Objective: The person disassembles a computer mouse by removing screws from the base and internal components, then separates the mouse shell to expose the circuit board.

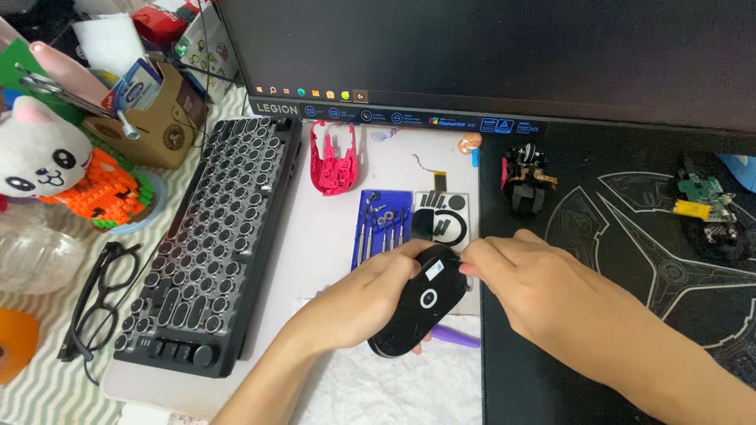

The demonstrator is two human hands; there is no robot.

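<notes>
Over the white cloth, left fingers grip the upturned black mouse, right fingers pinching its edge.

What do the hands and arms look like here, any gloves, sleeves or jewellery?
Both are bare: the left hand and right hand wear no gloves, and no rings show on the visible fingers. No watch or band shows at either wrist. Both forearms are uncovered as far as the frame's lower edge, no sleeve in view. Fingernails look short and unpainted.
</notes>
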